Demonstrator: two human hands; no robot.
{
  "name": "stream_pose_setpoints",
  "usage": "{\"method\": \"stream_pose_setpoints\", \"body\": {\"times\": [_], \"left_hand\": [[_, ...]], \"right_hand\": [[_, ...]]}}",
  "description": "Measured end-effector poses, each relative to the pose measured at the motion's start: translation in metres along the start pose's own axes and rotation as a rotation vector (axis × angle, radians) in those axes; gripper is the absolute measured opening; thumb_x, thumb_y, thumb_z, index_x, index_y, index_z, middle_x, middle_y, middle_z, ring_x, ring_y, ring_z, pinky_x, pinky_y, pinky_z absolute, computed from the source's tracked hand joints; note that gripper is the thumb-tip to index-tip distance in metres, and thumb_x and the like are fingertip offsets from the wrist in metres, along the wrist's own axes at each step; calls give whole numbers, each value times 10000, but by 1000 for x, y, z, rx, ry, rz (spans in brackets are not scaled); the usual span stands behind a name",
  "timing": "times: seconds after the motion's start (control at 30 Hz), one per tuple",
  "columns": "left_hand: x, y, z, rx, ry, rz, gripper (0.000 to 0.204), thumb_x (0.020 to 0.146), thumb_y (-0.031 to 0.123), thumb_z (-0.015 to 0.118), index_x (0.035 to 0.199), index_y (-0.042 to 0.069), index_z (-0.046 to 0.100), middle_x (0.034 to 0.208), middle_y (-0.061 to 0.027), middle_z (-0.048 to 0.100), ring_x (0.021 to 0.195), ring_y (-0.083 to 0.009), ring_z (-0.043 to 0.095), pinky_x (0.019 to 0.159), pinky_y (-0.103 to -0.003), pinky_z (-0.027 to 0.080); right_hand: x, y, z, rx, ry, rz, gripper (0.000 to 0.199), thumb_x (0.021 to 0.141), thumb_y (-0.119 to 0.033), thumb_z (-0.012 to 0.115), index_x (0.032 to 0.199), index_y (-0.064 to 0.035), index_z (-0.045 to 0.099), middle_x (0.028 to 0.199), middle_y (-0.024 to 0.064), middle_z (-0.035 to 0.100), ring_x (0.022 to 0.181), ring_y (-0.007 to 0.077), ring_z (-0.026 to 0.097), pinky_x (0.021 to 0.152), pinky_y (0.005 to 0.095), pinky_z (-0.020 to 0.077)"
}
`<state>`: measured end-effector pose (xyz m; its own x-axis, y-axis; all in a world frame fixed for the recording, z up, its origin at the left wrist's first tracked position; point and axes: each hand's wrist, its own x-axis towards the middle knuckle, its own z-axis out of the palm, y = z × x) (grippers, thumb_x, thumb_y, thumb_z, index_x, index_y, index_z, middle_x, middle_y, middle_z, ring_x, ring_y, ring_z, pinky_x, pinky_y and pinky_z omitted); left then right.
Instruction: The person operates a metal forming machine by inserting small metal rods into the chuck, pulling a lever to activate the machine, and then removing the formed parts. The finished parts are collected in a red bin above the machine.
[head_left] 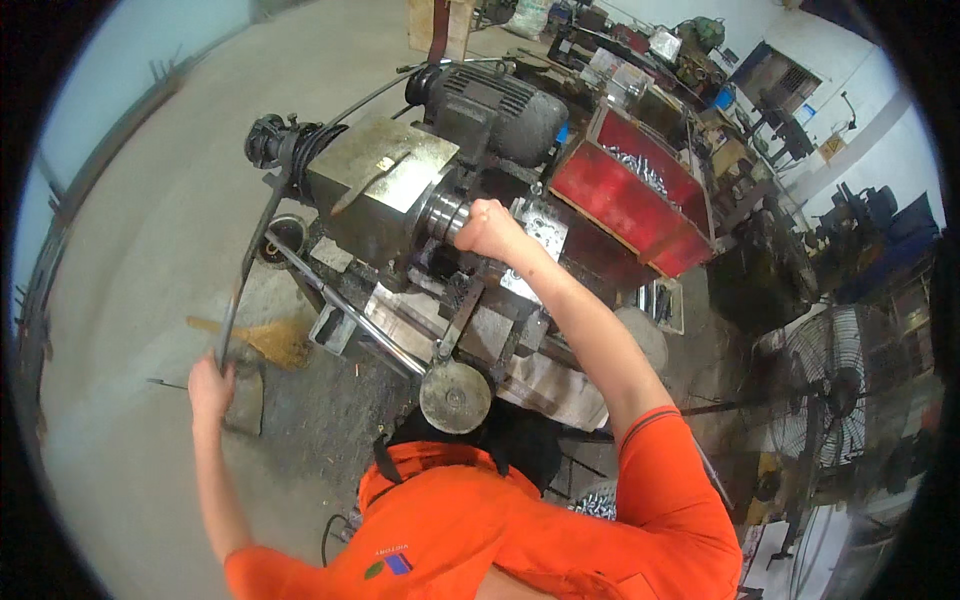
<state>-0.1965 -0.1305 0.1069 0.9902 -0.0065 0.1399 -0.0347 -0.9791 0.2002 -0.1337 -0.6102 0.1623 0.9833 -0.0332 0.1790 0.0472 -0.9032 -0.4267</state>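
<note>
**Two-handed on the lathe: lever out left, chuck end right**

Left hand (210,385) is closing round the lower end of a long dark curved metal lever (250,255); fingers are wrapping it fully, nothing else in the palm. Right hand (487,228) is sitting fisted against the bright steel cylindrical spindle nose (447,212) on the grey boxy metal headstock (375,180); can't tell whether it's clamping a part or just bracing.

Judgement: keep the lever pull slow and in line with its arc, since the right knuckles are touching the spindle nose. Right wrist is staying straight, good; keep the orange sleeve (660,450) off the spindle.

Room: left side is opening onto bare concrete floor (130,250), a straw broom (270,338) lying just beside the lever's end. Right side is tight: red open-topped metal bin holding shiny small parts (640,185) is near the forearm, grey electric motor (490,100) behind the headstock, round grey handwheel (455,397) close under the chest, caged black floor fan (835,385) well apart at far right
</note>
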Motion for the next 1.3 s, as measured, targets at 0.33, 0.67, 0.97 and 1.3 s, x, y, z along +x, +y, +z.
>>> {"method": "stream_pose_setpoints", "body": {"times": [0.33, 0.67, 0.97, 1.3], "left_hand": [[98, -137, 9, 420, 235, 214, 146, 660, 100, 647, 741, 64, 530, 657, -124, 588, 634, -285, 601, 575, -407, 469], [167, -164, 45, 202, 317, -16, 187, 760, 156, 606, 887, 20, 614, 757, -166, 615, 717, -333, 604, 669, -446, 477], [79, 37, 263, -151, -332, 302, 415, 768, 392, 611, 970, 30, 628, 905, -196, 643, 896, -364, 608, 760, -444, 479], [111, 52, 209, 294, -317, 598, 274, 777, 344, 600, 972, 155, 642, 901, -109, 658, 849, -299, 633, 680, -415, 492]], "right_hand": [[-7, 1, -5, 134, -35, 19, 203, 583, -153, 578, 555, 46, 549, 515, 192, 510, 445, 295, 519, 487, 366, 443], [-53, -13, -29, -144, 127, -244, 297, 558, -184, 628, 825, -62, 674, 1115, 127, 542, 1023, 310, 467, 849, 388, 399], [-269, 68, -86, -332, 413, 32, 358, 500, -156, 655, 844, -60, 646, 1113, 164, 539, 1026, 353, 483, 851, 441, 421], [-486, 221, -118, -550, 189, 985, 421, 612, -190, 674, 1005, -46, 633, 1030, 184, 614, 1016, 337, 557, 869, 411, 453]]}}
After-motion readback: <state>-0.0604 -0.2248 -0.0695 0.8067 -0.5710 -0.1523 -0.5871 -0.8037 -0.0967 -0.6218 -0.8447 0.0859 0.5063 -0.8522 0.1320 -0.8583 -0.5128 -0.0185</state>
